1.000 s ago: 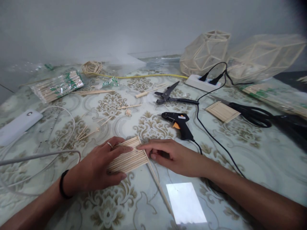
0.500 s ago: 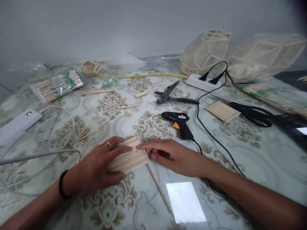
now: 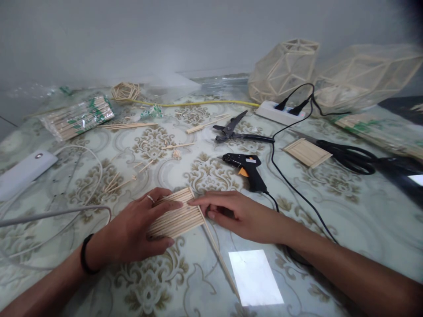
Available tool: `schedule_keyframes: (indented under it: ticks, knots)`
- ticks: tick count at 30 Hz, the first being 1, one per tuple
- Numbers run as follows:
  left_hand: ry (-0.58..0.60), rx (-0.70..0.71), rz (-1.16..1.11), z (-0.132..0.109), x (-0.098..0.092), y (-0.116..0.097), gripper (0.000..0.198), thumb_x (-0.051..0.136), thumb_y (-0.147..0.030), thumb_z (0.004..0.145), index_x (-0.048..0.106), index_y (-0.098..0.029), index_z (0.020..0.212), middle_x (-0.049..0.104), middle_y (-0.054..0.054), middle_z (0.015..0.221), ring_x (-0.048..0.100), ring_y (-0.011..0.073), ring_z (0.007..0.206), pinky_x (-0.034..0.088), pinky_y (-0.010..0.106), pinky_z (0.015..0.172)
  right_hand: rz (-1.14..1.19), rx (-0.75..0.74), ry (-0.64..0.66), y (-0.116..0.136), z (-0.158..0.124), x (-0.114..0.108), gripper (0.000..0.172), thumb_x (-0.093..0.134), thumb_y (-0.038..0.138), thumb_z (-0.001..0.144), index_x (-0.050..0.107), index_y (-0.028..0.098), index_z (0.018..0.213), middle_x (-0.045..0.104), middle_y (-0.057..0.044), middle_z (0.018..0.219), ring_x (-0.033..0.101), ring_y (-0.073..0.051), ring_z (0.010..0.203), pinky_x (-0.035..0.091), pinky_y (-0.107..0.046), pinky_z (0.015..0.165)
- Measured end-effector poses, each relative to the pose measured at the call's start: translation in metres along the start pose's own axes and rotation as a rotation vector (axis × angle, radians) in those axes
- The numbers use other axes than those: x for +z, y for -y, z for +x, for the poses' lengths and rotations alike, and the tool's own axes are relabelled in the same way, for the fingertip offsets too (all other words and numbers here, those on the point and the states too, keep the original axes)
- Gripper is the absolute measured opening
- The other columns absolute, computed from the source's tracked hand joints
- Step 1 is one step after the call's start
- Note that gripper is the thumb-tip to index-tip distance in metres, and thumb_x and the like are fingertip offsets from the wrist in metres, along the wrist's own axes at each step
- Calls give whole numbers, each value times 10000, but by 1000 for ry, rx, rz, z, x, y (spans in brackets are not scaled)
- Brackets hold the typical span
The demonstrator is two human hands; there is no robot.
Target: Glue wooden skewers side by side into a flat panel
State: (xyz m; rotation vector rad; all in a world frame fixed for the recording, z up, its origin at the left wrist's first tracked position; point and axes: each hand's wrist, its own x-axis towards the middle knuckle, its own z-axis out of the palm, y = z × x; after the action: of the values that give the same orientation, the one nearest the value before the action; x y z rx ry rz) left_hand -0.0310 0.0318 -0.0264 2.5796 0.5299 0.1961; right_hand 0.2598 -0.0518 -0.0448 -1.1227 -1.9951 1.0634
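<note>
A flat panel of wooden sticks (image 3: 180, 219), laid side by side, rests on the table. My left hand (image 3: 139, 224) grips it from the left, fingers over its top and thumb along the near edge. Across the panel's right end runs a long wooden stick (image 3: 220, 256), its free length slanting towards me. My right hand (image 3: 234, 213) is closed at that end, index fingertip pressed where stick and panel meet, the other fingers curled beside the stick. Exactly how those curled fingers touch it is hidden. A black glue gun (image 3: 246, 169) lies just beyond my right hand.
Pliers (image 3: 231, 130), scissors (image 3: 350, 154) and a small stick panel (image 3: 307, 152) lie behind. A power strip (image 3: 280, 113) feeds black cords along the right. Packed sticks (image 3: 79, 118), loose sticks (image 3: 114, 184) and a white device (image 3: 26, 172) are left. Large stick frames (image 3: 284, 72) stand at the back.
</note>
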Motion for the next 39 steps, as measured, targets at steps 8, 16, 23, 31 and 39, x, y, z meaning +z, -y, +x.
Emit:
schedule_keyframes:
  ticks: [8, 16, 23, 31, 39]
  knots:
    - [12, -12, -4, -1, 1, 1, 681, 729, -262, 862, 459, -310, 1485, 518, 123, 1486, 627, 334, 1284, 585, 501, 998, 4, 17, 2, 1, 0, -1, 392, 496, 113, 1014, 665, 134, 1367, 699, -36, 912, 621, -123, 758, 483, -243, 706]
    - [20, -15, 7, -1, 0, 1, 694, 726, -253, 868, 426, -324, 1490, 502, 123, 1488, 638, 319, 1263, 588, 500, 996, -1, 12, 1, 2, 1, 0, 386, 489, 128, 1017, 661, 154, 1362, 703, -34, 922, 619, -121, 756, 478, -241, 692]
    - [9, -4, 11, -2, 1, 1, 699, 733, -278, 873, 415, -314, 1494, 493, 134, 1495, 616, 336, 1293, 587, 514, 1001, -4, 23, 8, 2, 0, -1, 395, 496, 123, 1009, 656, 173, 1367, 723, -42, 950, 634, -130, 773, 488, -257, 707]
    - [-1, -7, 7, -1, 1, 1, 688, 731, -266, 864, 447, -298, 1489, 507, 138, 1494, 618, 339, 1296, 586, 501, 1009, 10, 25, 9, 2, 1, 0, 396, 498, 113, 1003, 659, 170, 1361, 717, -39, 946, 628, -126, 763, 484, -247, 698]
    - [5, -21, -3, 0, 0, 0, 694, 738, -261, 856, 459, -315, 1489, 516, 128, 1500, 624, 329, 1286, 584, 497, 1015, 14, 17, 6, 3, 1, -1, 389, 497, 123, 1015, 663, 192, 1360, 716, -35, 946, 627, -127, 761, 485, -253, 705]
